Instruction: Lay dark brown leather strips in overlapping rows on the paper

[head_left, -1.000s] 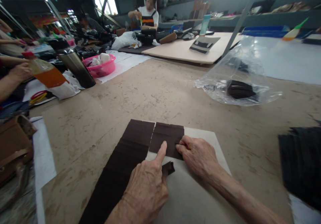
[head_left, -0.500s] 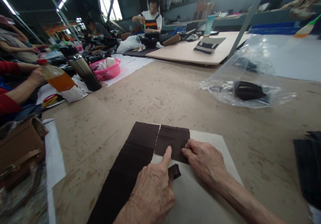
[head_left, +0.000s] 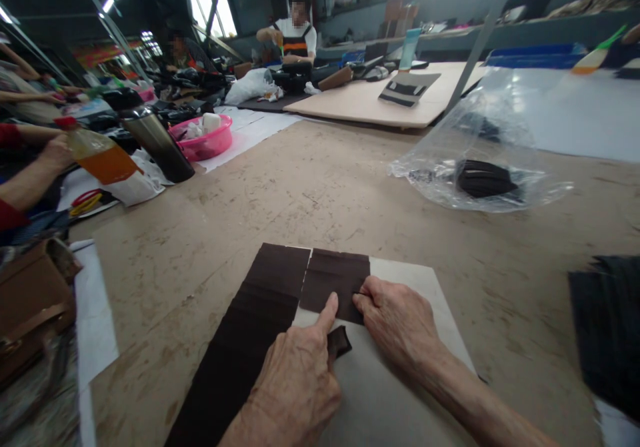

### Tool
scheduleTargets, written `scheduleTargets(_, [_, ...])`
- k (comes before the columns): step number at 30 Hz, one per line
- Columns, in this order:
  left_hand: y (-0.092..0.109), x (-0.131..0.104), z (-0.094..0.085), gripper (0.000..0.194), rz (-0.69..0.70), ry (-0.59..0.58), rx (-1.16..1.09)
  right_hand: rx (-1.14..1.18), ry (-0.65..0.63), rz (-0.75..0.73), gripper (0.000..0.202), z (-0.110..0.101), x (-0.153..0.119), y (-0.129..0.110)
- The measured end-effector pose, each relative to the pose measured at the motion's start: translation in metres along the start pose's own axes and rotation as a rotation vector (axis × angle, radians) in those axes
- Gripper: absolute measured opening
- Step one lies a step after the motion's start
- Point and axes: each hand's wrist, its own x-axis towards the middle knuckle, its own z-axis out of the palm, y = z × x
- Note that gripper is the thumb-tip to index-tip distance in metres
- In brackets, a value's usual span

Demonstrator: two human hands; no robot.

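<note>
Dark brown, the small panel [head_left: 330, 279] on the pale board [head_left: 385, 403] could skew or crease if the right hand [head_left: 400, 320], its grip pinching the edge, outpulls the left hand's [head_left: 295, 373] one pressing finger, whose own grip is hidden.

The near end of the pale board [head_left: 385, 393] is cut off by the bottom edge. On the board, a dark strip [head_left: 341, 341] is partly hidden by the left hand [head_left: 297, 373], and the right edge of a brown patch [head_left: 323, 280] is covered by the right hand [head_left: 397, 317], so whether it is pinched cannot be told. Left of the board, a brown bag [head_left: 35, 300] is cropped by the view's edge; right of it, a black stack [head_left: 607, 333] is too. Beyond the board, a dark bundle [head_left: 485, 179] is blurred by a plastic bag [head_left: 434, 173].
</note>
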Motion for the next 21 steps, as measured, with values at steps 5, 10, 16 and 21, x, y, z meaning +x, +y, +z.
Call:
scheduleTargets(5, [0.0, 0.001, -0.001, 0.054, 0.025, -0.007, -0.042, -0.038, 0.142, -0.03, 0.009, 0.006, -0.007, -0.001])
scheduleTargets(10, [0.002, 0.0, -0.001, 0.054, 0.028, -0.001, 0.004, -0.112, 0.362, -0.05, 0.015, 0.002, -0.01, 0.02])
scheduleTargets(16, [0.0, 0.002, -0.002, 0.054, 0.052, -0.009, -0.036, -0.023, 0.369, -0.553, 0.029, 0.0, -0.027, 0.038])
scheduleTargets(21, [-0.001, 0.002, -0.006, 0.054, 0.065, -0.013, -0.087, 0.015, 0.184, -0.669, 0.034, 0.004, -0.035, 0.035])
